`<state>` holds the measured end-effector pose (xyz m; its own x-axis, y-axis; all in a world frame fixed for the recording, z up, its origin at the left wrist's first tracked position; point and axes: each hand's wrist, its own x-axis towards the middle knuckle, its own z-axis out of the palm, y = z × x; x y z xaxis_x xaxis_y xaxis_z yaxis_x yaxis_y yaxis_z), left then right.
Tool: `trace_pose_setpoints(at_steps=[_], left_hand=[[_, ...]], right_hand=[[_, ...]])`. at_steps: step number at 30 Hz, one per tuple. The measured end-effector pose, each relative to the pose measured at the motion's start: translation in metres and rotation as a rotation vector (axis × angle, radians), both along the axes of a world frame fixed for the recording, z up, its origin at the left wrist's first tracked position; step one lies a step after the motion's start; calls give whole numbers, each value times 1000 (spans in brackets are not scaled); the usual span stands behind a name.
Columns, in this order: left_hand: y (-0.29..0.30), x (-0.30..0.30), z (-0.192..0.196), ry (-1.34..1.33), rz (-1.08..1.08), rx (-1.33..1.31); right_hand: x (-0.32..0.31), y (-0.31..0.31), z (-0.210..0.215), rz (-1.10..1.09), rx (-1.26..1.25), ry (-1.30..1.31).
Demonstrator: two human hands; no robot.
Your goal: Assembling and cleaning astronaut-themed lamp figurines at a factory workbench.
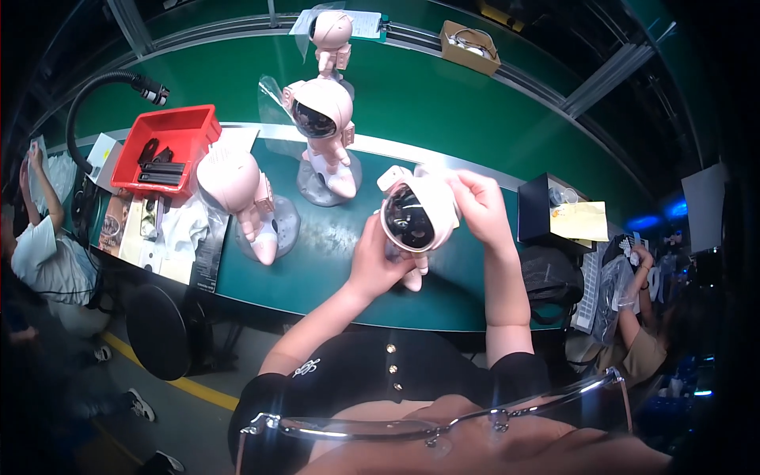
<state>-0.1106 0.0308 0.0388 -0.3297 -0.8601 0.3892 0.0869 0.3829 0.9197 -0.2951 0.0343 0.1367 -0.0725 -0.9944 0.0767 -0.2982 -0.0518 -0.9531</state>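
Observation:
A pale pink astronaut figurine point(440, 204) with a glossy black visor is before me, its helmet tilted toward me. My left hand point(375, 260) wraps round the figurine's lower left side, below the helmet. At the helmet's upper right, my right hand point(481, 207) has its fingers closed in a pinch; a pale patch shows at the fingertips, too blurred to name. To the left stand another figurine point(229, 180) turned away, a visored figurine point(323, 107) on a grey moon-like base point(313, 187), and a further figurine point(331, 32) behind it.
A red bin point(202, 127) with black parts stands at the left, beside a bendy black lamp arm point(75, 103). Right of me are a dark box point(534, 210) with yellow paper point(580, 220) and a black bag point(546, 277). A cardboard box point(471, 57) sits on the far rail. Other people work at both sides.

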Motion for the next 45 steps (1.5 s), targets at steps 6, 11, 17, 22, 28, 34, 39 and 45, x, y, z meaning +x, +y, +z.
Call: trace_pose_setpoints(at_steps=[6,11,17,22,28,34,39,45], left_hand=[[0,1,5,-35,-18,-43],[2,19,-3,-206,55,-129],[-9,25,25,-133,9,-240],[-25,10,49,-27,33,-245],[-28,4,52,45,33,-204],[-28,-2,42,208,-4,-272],[-30,-8,35,245,10,-350],[-28,-3,36,215,50,-334]], right_hand=[[-23,27,-58,-60,-19,-277],[-33,49,-87,-326,-72,-199],[-50,77,-121,-513,-78,-184],[-53,73,-131,-541,-97,-262],[-51,73,-125,-531,-109,-154],[-50,71,-131,-489,-87,-150],[-51,70,-137,-521,-95,-117],[-52,70,-139,-524,-88,-127]])
